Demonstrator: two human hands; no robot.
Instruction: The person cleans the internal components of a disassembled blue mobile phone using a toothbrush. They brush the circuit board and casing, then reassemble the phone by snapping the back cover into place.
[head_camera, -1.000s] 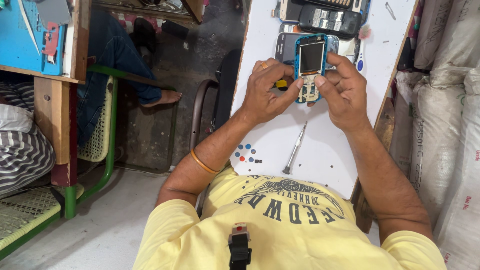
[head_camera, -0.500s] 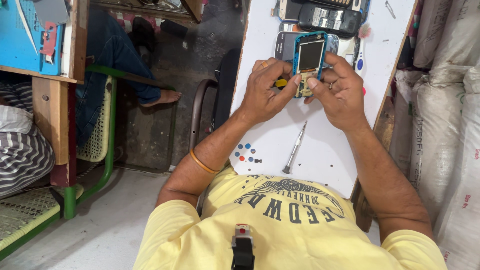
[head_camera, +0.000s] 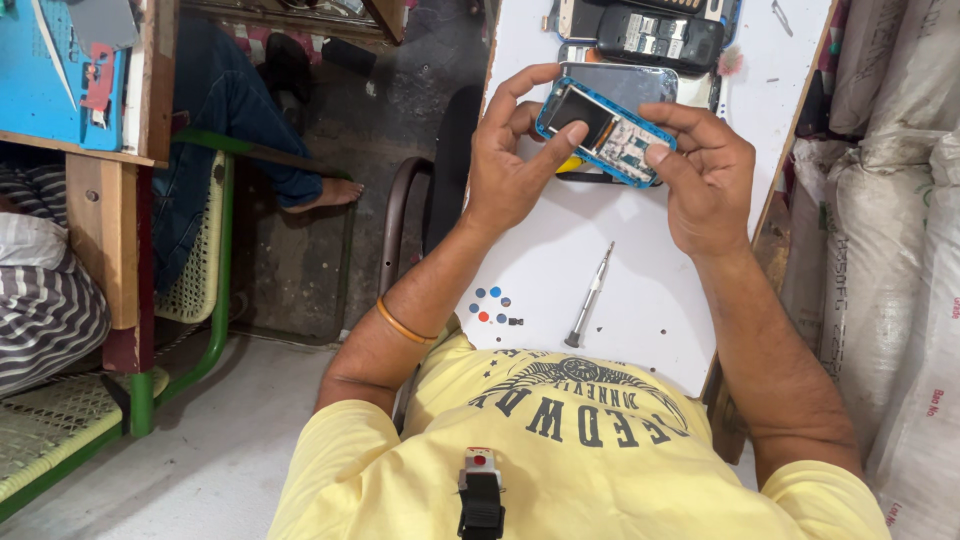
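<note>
Both hands are holding an opened phone (head_camera: 606, 132) with a blue frame, its circuit board exposed, tilted above the white table (head_camera: 640, 300). The left hand (head_camera: 515, 165) is gripping the phone's near-left end, thumb pressing on the dark screen area; the right hand (head_camera: 705, 180) is pinching the far-right end, fingertip resting on the frame edge. Judgement: the board looks delicate, so light even pressure at the frame edges, not on the components, is serving best here. The phone is sitting between the two hands, clear of the tabletop. A screwdriver (head_camera: 590, 297) is lying below it, small screws and caps (head_camera: 492, 305) to its left; other phones (head_camera: 650, 35) are lying beyond.
</note>
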